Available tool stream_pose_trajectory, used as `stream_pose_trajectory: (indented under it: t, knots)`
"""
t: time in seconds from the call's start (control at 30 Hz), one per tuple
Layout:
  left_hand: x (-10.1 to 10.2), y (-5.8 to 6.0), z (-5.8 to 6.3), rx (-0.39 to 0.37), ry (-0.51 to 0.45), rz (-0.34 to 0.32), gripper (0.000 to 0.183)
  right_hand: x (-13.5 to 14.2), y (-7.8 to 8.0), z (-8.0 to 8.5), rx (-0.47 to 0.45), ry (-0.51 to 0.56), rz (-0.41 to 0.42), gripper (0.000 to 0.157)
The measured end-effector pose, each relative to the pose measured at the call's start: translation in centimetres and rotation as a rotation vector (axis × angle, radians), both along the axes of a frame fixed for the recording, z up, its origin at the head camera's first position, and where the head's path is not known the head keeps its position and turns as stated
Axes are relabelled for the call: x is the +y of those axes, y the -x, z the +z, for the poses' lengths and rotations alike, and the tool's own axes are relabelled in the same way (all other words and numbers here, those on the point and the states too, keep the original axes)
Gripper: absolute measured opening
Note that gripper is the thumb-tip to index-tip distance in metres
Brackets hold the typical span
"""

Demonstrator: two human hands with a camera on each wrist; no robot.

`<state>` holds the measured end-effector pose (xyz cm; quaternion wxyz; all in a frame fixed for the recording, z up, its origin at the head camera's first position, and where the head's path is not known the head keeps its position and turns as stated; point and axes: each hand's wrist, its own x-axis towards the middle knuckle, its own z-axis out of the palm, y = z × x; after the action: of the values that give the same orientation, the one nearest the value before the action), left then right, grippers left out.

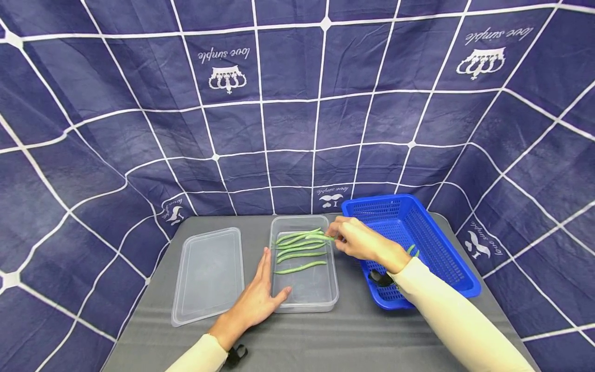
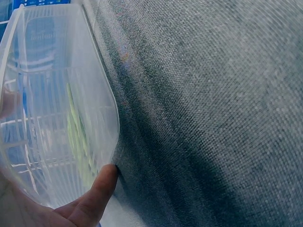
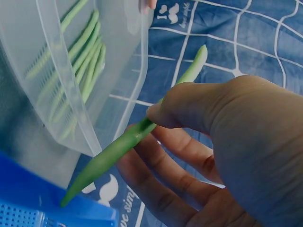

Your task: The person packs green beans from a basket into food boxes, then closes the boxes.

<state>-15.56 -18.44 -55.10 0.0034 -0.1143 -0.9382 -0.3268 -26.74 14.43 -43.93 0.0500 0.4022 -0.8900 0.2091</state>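
Note:
A clear plastic container (image 1: 304,297) stands at the middle of the grey table, with several green beans (image 1: 301,254) lying crosswise inside, roughly side by side. My left hand (image 1: 257,300) rests along its left side, fingers extended and thumb at the near left corner. In the left wrist view a fingertip (image 2: 110,174) shows right at the container's rim. Between thumb and fingers, my right hand (image 1: 357,238) pinches another green bean (image 3: 106,156) near its middle, both ends sticking out. That hand is over the container's right edge, beside the blue basket (image 1: 439,235).
Green beans (image 1: 412,250) show in the blue basket, partly hidden behind the right forearm. On the left lies a flat translucent lid (image 1: 209,274). A navy cloth (image 1: 293,124) with white lines hangs behind and along both sides of the table.

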Motion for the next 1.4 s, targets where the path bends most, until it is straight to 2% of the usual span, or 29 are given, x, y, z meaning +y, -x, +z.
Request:
stream_pose_trajectory:
  t: [0.27,0.5,0.83,1.07,1.4]
  knots:
    - [-0.2,-0.1,-0.1,0.001,-0.005,-0.005,0.118,-2.0,0.2,-0.1,-0.012,-0.034,0.039,0.028]
    - [-0.3,0.3,-0.3,0.002,-0.015,-0.011,0.12,-3.7,0.6,-0.1,-0.016,-0.083,0.047,0.028]
    - [-0.3,0.2,-0.3,-0.02,-0.019,-0.004,0.121,-6.0,1.0,-0.7,-0.009,-0.151,0.051,0.028]
    - [-0.3,0.2,-0.2,-0.031,-0.015,-0.004,0.121,-7.3,1.3,-1.3,-0.063,-0.167,0.045,0.03]
    - [-0.3,0.2,-0.3,-0.03,-0.021,0.005,0.121,-8.6,1.4,-2.1,-0.074,-0.192,0.058,0.024]
